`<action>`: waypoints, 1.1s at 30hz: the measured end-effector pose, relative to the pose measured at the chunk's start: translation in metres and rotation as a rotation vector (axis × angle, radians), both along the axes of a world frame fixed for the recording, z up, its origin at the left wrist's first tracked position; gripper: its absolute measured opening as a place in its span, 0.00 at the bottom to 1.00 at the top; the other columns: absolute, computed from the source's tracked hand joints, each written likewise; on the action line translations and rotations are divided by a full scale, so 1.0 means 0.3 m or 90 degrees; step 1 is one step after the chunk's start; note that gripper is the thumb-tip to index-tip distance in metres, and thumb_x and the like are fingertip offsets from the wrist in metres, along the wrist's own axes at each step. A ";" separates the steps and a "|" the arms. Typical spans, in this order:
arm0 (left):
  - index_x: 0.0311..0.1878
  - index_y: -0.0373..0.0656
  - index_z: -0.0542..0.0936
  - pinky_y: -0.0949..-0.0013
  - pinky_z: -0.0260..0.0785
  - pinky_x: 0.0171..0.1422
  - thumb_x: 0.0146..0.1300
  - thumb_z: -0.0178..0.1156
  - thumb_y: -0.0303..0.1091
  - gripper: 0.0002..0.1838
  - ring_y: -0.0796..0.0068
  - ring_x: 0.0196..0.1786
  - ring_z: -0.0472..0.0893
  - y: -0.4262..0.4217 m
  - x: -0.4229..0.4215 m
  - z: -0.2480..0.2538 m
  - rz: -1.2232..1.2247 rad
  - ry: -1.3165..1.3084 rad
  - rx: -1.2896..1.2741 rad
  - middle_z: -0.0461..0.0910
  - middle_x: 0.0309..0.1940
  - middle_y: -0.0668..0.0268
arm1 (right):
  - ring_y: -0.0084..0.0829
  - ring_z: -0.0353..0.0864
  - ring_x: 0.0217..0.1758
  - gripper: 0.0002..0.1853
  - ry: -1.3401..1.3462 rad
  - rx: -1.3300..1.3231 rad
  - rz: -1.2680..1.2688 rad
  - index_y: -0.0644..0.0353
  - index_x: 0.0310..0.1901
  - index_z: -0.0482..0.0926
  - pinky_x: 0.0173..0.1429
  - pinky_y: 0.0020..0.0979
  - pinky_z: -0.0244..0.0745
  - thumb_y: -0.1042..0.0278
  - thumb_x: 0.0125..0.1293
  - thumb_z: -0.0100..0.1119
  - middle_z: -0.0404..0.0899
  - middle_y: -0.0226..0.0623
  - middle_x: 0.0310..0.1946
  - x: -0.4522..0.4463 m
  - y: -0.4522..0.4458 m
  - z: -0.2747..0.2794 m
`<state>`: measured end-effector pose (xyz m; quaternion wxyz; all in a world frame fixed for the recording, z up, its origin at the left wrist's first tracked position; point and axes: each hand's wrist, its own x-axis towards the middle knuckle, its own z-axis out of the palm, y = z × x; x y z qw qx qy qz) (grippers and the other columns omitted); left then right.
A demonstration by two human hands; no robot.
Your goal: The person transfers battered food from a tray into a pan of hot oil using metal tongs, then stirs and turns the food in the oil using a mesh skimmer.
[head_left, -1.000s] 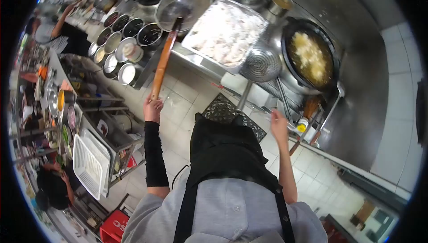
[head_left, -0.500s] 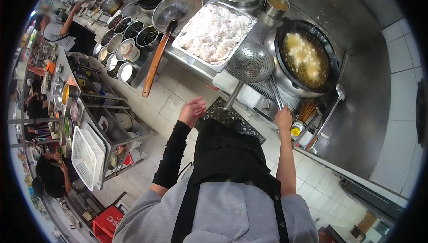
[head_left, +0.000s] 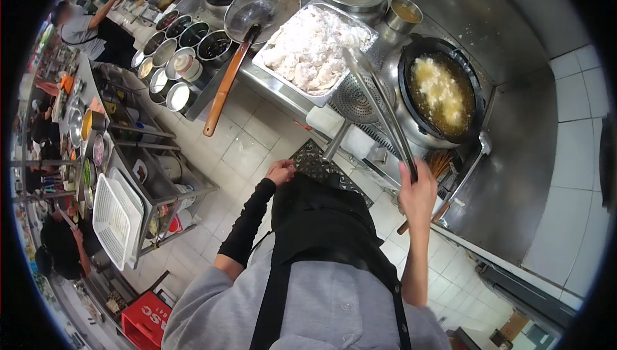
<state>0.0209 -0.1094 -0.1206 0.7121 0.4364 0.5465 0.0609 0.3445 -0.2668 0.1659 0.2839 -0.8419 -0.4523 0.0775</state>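
Note:
My right hand [head_left: 419, 192] is closed around metal tongs [head_left: 389, 115], whose long arms point up and away over the gap between tray and wok. Under the tongs rests a perforated skimmer [head_left: 355, 101], its handle toward me. To the right, pale battered pieces [head_left: 441, 90] float in bubbling oil in a dark wok [head_left: 406, 96]. Left of the skimmer, a metal tray [head_left: 286, 81] holds a heap of flour-coated pieces [head_left: 315, 45]. My left hand [head_left: 281, 172] hangs by the black apron [head_left: 321, 212], fingers curled, with nothing visible in it.
A wooden-handled strainer [head_left: 262, 13] juts over the counter edge. Several sauce pots [head_left: 215, 47] stand at left. A ladle [head_left: 483, 144] and a bundle of sticks [head_left: 439, 164] are right of my hand. A white basket [head_left: 116, 221] is on the left-hand table; other people work beyond.
My right hand has lifted, and the tongs now reach up across the skimmer toward the tray. My left hand has dropped closer to the apron, its fingers more curled.

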 end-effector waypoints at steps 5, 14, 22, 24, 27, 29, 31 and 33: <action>0.65 0.33 0.77 0.69 0.76 0.37 0.64 0.63 0.29 0.26 0.74 0.35 0.82 -0.049 -0.133 -0.239 0.006 0.027 0.060 0.84 0.37 0.61 | 0.60 0.84 0.46 0.19 -0.080 -0.042 0.071 0.69 0.46 0.81 0.50 0.52 0.77 0.56 0.73 0.61 0.84 0.57 0.41 0.005 0.283 0.112; 0.64 0.31 0.78 0.70 0.78 0.49 0.62 0.57 0.23 0.25 0.70 0.41 0.86 -0.166 -0.267 -0.320 0.138 0.010 0.017 0.88 0.45 0.56 | 0.61 0.84 0.46 0.17 -0.163 -0.142 0.056 0.67 0.40 0.83 0.52 0.54 0.77 0.56 0.71 0.62 0.85 0.60 0.38 -0.022 0.459 0.214; 0.66 0.33 0.75 0.70 0.78 0.43 0.66 0.55 0.22 0.24 0.72 0.40 0.85 -0.122 -0.242 -0.242 0.205 -0.018 -0.093 0.86 0.48 0.58 | 0.62 0.84 0.46 0.20 -0.101 -0.136 0.013 0.66 0.48 0.84 0.53 0.53 0.77 0.55 0.69 0.64 0.85 0.60 0.39 -0.004 0.403 0.230; 0.66 0.34 0.75 0.70 0.78 0.43 0.66 0.56 0.22 0.24 0.72 0.40 0.85 -0.100 -0.221 -0.219 0.196 -0.014 -0.077 0.85 0.48 0.57 | 0.62 0.84 0.47 0.20 -0.093 -0.137 0.015 0.66 0.48 0.84 0.54 0.53 0.77 0.54 0.69 0.64 0.85 0.61 0.40 -0.002 0.398 0.247; 0.66 0.35 0.75 0.69 0.78 0.42 0.67 0.57 0.22 0.23 0.71 0.40 0.85 -0.085 -0.200 -0.203 0.198 -0.015 -0.080 0.85 0.48 0.57 | 0.61 0.84 0.49 0.20 -0.119 -0.164 0.049 0.66 0.46 0.83 0.54 0.53 0.77 0.54 0.69 0.63 0.85 0.61 0.41 0.022 0.443 0.213; 0.66 0.37 0.76 0.69 0.78 0.42 0.67 0.58 0.22 0.23 0.72 0.40 0.85 -0.095 -0.190 -0.210 0.198 -0.022 -0.089 0.86 0.48 0.58 | 0.60 0.84 0.49 0.19 -0.134 -0.182 0.070 0.67 0.44 0.83 0.54 0.53 0.77 0.54 0.70 0.63 0.85 0.61 0.41 0.031 0.462 0.196; 0.64 0.39 0.78 0.69 0.79 0.42 0.67 0.59 0.23 0.21 0.74 0.39 0.85 -0.103 -0.184 -0.224 0.197 -0.035 -0.092 0.87 0.47 0.61 | 0.60 0.84 0.49 0.19 -0.134 -0.188 0.083 0.67 0.42 0.82 0.54 0.53 0.77 0.54 0.70 0.62 0.85 0.61 0.41 0.033 0.476 0.194; 0.65 0.38 0.77 0.69 0.80 0.44 0.68 0.58 0.24 0.21 0.74 0.41 0.85 -0.108 -0.174 -0.167 0.205 -0.049 -0.086 0.86 0.48 0.60 | 0.60 0.84 0.45 0.18 -0.171 -0.126 0.075 0.67 0.39 0.83 0.51 0.54 0.77 0.56 0.70 0.63 0.85 0.58 0.38 0.032 0.427 0.201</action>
